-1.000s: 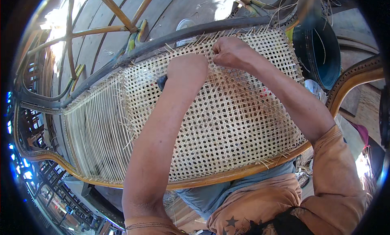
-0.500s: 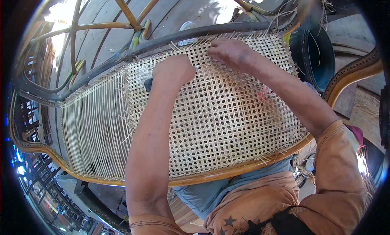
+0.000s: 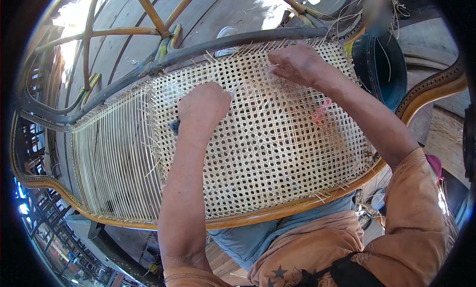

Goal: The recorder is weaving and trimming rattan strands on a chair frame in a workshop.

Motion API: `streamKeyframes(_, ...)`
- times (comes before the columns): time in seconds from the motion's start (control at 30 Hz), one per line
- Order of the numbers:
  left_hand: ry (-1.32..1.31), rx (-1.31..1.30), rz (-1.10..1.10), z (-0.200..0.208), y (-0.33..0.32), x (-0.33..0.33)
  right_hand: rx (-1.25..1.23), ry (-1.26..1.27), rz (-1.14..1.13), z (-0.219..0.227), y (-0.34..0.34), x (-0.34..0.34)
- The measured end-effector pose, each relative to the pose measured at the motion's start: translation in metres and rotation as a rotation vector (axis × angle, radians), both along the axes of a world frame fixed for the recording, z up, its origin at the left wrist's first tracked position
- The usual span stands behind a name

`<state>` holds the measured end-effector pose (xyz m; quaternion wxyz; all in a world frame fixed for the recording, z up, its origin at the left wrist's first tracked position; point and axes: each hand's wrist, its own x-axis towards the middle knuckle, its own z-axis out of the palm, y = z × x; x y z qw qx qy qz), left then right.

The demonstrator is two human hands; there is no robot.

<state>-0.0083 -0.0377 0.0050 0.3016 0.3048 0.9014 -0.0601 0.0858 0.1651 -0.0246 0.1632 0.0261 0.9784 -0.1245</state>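
A woven cane panel [image 3: 258, 153] with small open holes stretches across a curved rattan frame [image 3: 297, 207] in front of me. Over its upper left part my left hand [image 3: 204, 106] is closed. The dark end [image 3: 174, 127] of a tool pokes out beside the fist, and a small pale tip shows near the thumb. The rest of the tool is hidden. Close to the panel's far edge my right hand [image 3: 297, 63] has its fingers bent and pinched together; what they hold, if anything, is hidden. Loose cane ends stick up along the far edge.
On the left, parallel cane strands [image 3: 116, 163] span the frame without cross weaving. A dark bucket [image 3: 379, 73] stands beyond the panel's right end. Farther away are a white cup-like container [image 3: 227, 33], rattan poles [image 3: 148, 11] and a plank floor [image 3: 203, 9].
My left hand has moved a little nearer to me and left. My right hand has shifted slightly right, away from the left one. Both remain closed.
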Motion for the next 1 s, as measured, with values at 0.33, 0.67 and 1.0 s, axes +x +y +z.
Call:
streamKeyframes(0.33,0.014,-0.178,-0.010,0.011,-0.002,0.002,-0.339,0.084,-0.144,-0.008,0.054,0.002)
streamKeyframes(0.67,0.261,0.016,-0.174,0.062,-0.014,0.004,-0.707,-0.013,-0.078,0.023,-0.053,-0.029)
streamKeyframes(1.0,-0.068,-0.148,-0.227,0.016,0.059,-0.007,-0.488,-0.020,-0.312,-0.019,-0.024,-0.014)
